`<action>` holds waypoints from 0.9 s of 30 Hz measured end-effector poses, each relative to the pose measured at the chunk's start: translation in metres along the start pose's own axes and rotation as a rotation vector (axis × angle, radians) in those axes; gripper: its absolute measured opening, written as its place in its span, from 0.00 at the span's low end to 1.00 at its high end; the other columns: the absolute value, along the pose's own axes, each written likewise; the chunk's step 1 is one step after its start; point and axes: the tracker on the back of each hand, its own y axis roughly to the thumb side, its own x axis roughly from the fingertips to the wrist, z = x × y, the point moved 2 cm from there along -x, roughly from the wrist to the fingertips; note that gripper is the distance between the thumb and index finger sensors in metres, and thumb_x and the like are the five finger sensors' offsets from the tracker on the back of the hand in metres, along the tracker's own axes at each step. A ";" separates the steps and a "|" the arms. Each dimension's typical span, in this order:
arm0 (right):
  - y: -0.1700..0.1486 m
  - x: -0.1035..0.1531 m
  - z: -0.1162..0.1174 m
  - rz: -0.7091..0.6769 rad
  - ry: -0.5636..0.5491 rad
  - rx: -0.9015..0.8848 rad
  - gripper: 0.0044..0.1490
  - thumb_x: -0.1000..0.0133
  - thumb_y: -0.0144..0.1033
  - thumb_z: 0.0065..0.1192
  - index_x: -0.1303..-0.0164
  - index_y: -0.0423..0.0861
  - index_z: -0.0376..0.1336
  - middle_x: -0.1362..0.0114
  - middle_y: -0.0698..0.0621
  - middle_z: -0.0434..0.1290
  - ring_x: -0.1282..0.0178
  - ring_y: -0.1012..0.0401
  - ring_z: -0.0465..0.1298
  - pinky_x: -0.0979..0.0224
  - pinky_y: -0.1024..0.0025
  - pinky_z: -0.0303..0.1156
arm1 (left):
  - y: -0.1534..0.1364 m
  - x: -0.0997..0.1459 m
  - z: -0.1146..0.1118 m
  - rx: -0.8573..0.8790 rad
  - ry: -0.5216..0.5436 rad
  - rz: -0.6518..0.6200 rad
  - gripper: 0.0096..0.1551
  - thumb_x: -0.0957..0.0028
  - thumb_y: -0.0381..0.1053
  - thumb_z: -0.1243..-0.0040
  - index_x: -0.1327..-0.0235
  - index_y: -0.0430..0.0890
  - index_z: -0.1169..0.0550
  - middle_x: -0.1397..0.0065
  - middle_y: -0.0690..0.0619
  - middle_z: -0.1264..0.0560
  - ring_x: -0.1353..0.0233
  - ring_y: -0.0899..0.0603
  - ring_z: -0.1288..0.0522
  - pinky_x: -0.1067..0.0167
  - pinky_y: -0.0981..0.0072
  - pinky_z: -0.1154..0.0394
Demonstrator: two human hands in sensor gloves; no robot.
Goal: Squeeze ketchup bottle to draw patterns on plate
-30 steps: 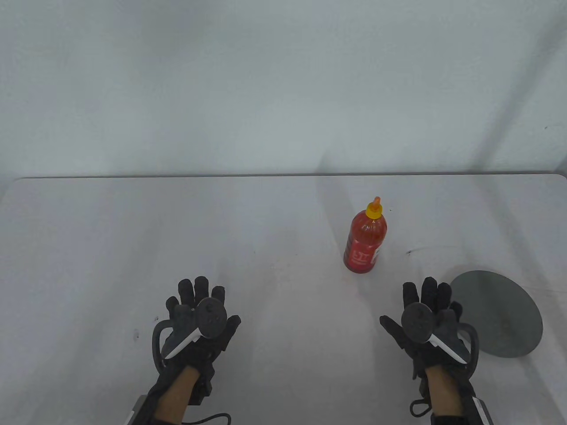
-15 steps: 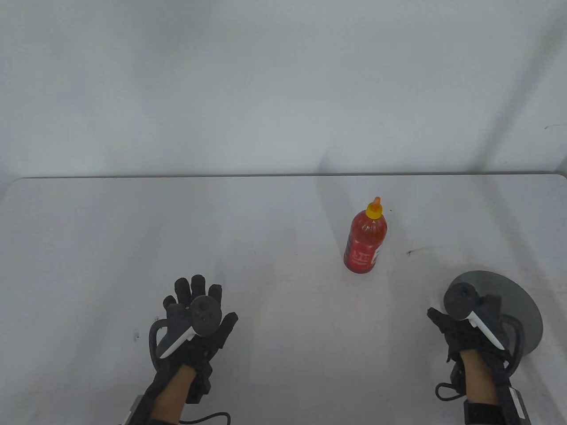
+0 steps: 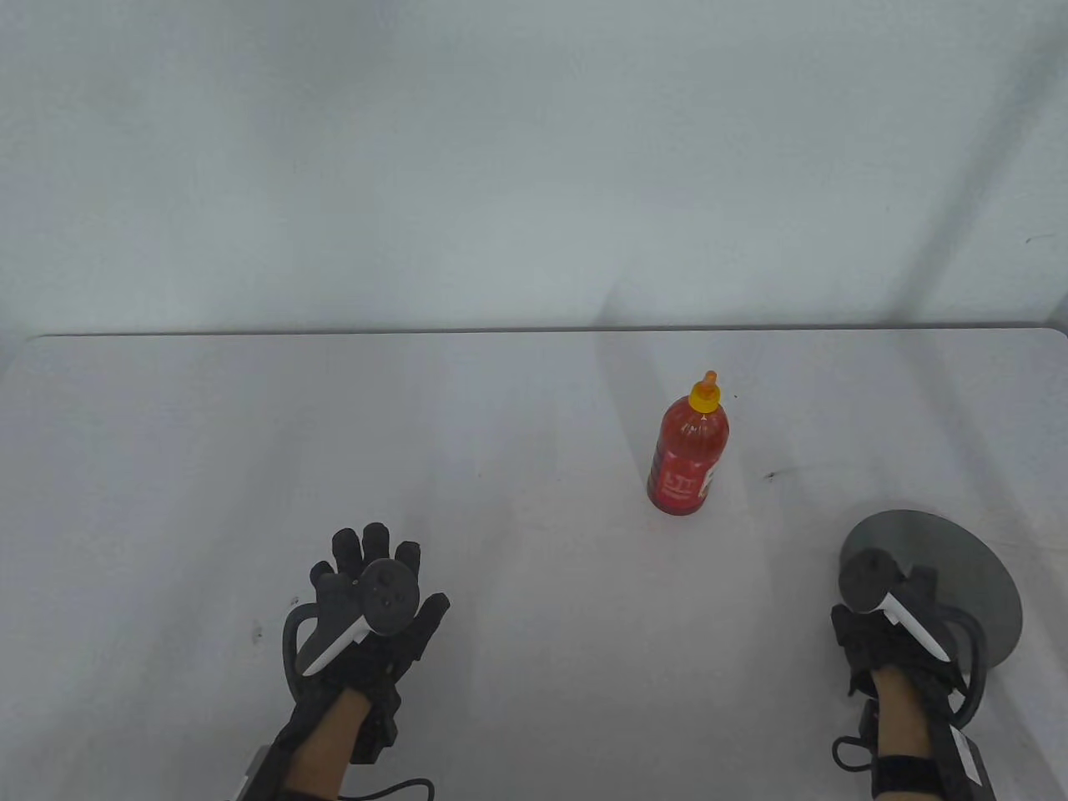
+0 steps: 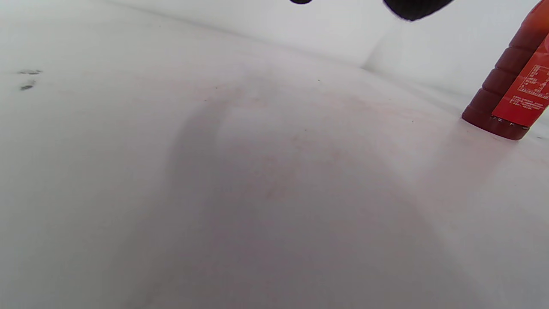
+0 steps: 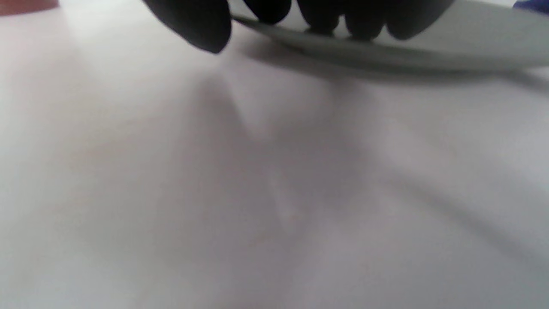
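Note:
A red ketchup bottle [image 3: 688, 455] with a yellow nozzle cap stands upright right of the table's middle; its base shows in the left wrist view [image 4: 510, 98]. At the near right lies a grey round plate [image 3: 959, 567]. My right hand [image 3: 897, 588] is at the plate's near-left rim. In the right wrist view its fingertips [image 5: 321, 21] touch the top of the plate [image 5: 429, 56], while the thumb [image 5: 201, 25] hangs just off the rim. My left hand [image 3: 375, 576] lies flat on the table at the near left, fingers spread, holding nothing.
The white table [image 3: 334, 434] ends at a pale wall behind. Small dark marks dot the surface, one right of the bottle [image 3: 770, 476] and some near my left hand [image 3: 257, 634].
My right hand has swung right from the bare table onto the plate's rim, then drawn back slightly. The left hand, bottle and plate have stayed put.

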 end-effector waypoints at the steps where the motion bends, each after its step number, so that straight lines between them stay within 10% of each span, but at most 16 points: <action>1: 0.001 -0.001 0.000 -0.006 -0.009 0.019 0.40 0.32 0.41 0.61 0.15 0.37 0.52 0.17 0.26 0.58 0.21 0.31 0.61 0.26 0.35 0.64 | 0.000 0.000 0.000 0.000 -0.002 0.001 0.46 0.39 0.68 0.58 0.14 0.46 0.50 0.14 0.36 0.66 0.19 0.27 0.73 0.31 0.24 0.67; 10: 0.034 0.003 0.001 -0.102 -0.209 0.344 0.34 0.37 0.32 0.65 0.26 0.28 0.60 0.34 0.27 0.73 0.40 0.37 0.78 0.42 0.48 0.80 | 0.002 -0.001 0.000 -0.020 -0.001 -0.004 0.45 0.39 0.67 0.58 0.14 0.46 0.49 0.14 0.36 0.66 0.19 0.26 0.73 0.31 0.24 0.67; 27: 0.044 0.044 -0.054 -0.178 -0.534 0.290 0.29 0.39 0.31 0.66 0.30 0.34 0.65 0.37 0.36 0.80 0.43 0.45 0.84 0.44 0.54 0.81 | 0.004 0.002 0.006 -0.009 0.049 -0.020 0.45 0.39 0.67 0.58 0.14 0.46 0.49 0.14 0.36 0.65 0.19 0.26 0.72 0.31 0.24 0.66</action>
